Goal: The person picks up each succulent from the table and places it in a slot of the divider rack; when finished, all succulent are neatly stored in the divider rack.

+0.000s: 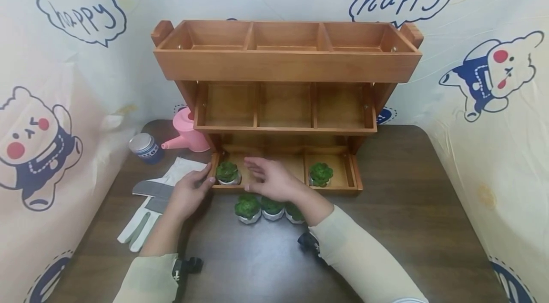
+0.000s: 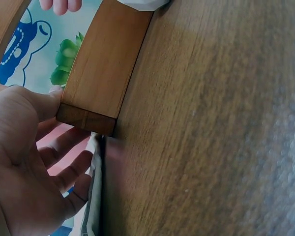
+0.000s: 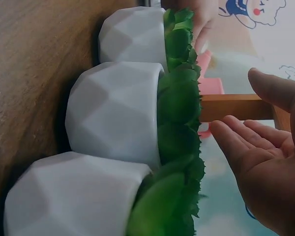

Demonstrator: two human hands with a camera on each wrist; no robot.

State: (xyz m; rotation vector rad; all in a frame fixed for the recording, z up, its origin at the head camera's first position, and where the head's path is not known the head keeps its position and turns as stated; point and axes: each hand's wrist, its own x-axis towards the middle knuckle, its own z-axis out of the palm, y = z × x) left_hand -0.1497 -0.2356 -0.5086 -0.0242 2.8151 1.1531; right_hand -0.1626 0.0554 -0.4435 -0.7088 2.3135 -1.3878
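Observation:
A small potted succulent [image 1: 228, 174] stands in the left compartment of the wooden planter shelf's bottom tier [image 1: 285, 190]. At that tier's left end is my left hand [image 1: 191, 191], its thumb touching the front board's upper corner and its other fingers loosely bent outside the end. My right hand [image 1: 274, 180] hovers over the tier, right of that succulent, fingers extended and holding nothing. Another succulent [image 1: 320, 175] sits in the right compartment. In front of the shelf, three more stand in a row: left [image 1: 247, 208], middle [image 1: 272, 207] and right [image 1: 294, 213], the last partly hidden by my right forearm.
White-and-grey gloves [image 1: 147, 215] lie on the table at the left. Behind them are a pink watering can [image 1: 187, 132] and a blue jar with a silver lid [image 1: 147, 147]. Overhanging the bottom tier are the middle tier [image 1: 285, 129] and top tier [image 1: 287, 65].

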